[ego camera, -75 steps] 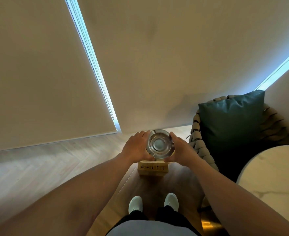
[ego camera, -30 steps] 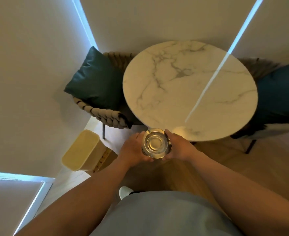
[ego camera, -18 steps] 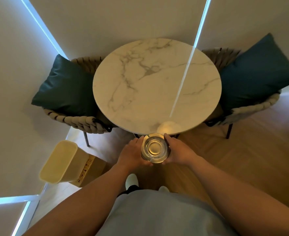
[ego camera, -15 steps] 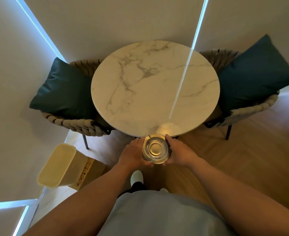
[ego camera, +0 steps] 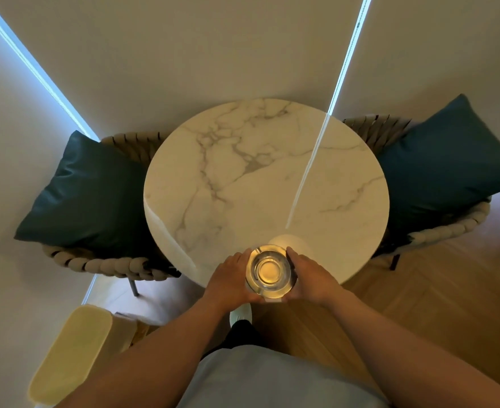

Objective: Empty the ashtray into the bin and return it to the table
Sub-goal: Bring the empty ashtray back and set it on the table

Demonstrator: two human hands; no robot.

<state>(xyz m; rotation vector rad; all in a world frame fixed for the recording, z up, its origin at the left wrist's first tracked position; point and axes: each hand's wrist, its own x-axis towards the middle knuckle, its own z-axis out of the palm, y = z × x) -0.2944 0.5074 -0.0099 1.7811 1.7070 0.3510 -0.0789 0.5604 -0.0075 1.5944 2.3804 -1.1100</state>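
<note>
While clasped between left hand (ego camera: 231, 282) and right hand (ego camera: 310, 279), looks emptied and hangs over the table (ego camera: 272, 178) edge: ashtray (ego camera: 271, 272), bin (ego camera: 72, 351) behind, only setting down left.

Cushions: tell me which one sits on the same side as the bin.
The dark green cushion on the left chair; the cream bin stands on the floor just below it. The other cushion lies across the table.
</note>
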